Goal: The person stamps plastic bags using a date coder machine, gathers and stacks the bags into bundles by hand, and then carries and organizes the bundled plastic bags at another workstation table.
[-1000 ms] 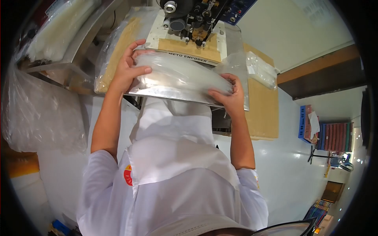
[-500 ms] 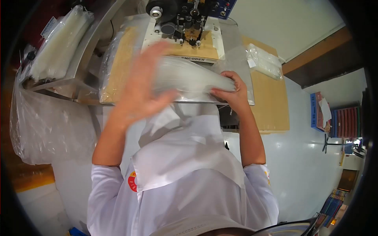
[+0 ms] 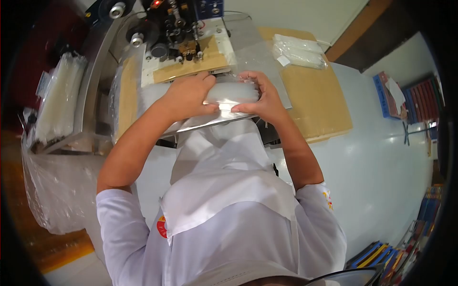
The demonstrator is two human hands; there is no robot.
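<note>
A thick stack of clear plastic bags point(image 3: 231, 92) lies on the metal plate in front of the coding machine point(image 3: 188, 52). My left hand point(image 3: 191, 95) is curled over the middle of the stack, fingers on its far side and thumb on its near side. Round the right end of the stack my right hand point(image 3: 260, 97) is closed, with its thumb along the near edge. The two hands are a short way apart, and shiny plastic shows between them. Part of the stack to the left is hidden by my left hand and forearm.
Wrapped plastic packs point(image 3: 299, 51) rest on a brown cardboard surface point(image 3: 315, 100) to the right. At the left, a metal shelf point(image 3: 90, 90) holds another bundle of bags point(image 3: 59, 97), and a large clear plastic sheet point(image 3: 57, 186) hangs below. Files point(image 3: 422, 100) stand far right.
My left hand has moved from the left end of the stack to its middle, nearer my right hand. My right hand still grips the right end. The view has shifted and turned.
</note>
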